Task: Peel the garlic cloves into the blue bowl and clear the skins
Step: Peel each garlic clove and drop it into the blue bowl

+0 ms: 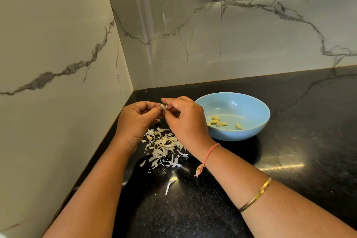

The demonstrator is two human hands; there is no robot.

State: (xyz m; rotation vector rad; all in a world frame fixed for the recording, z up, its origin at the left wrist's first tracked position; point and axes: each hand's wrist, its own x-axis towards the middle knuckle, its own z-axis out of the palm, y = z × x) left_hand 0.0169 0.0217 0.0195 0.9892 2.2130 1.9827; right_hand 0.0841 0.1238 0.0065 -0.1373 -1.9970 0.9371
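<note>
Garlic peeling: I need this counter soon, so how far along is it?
Done: a few peeled cloves lie in the blue bowl. In hand: the left hand and right hand pinch one clove between them, above the skins. Left: the skins lie spread on the black counter, uncleared, and a yellowish piece, maybe another clove, sits among them.

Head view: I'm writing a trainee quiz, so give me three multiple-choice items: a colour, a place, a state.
1. The bowl is: A blue; B white; C red.
2. The garlic skins lie: A in the bowl; B on the countertop left of the bowl; C on a plate.
3. The left hand and right hand: A lie flat; B both pinch one garlic clove; C lift the bowl.
Key: A, its wall is light blue; B, they heap on black stone below the hands; B, fingertips meet on the clove.
</note>
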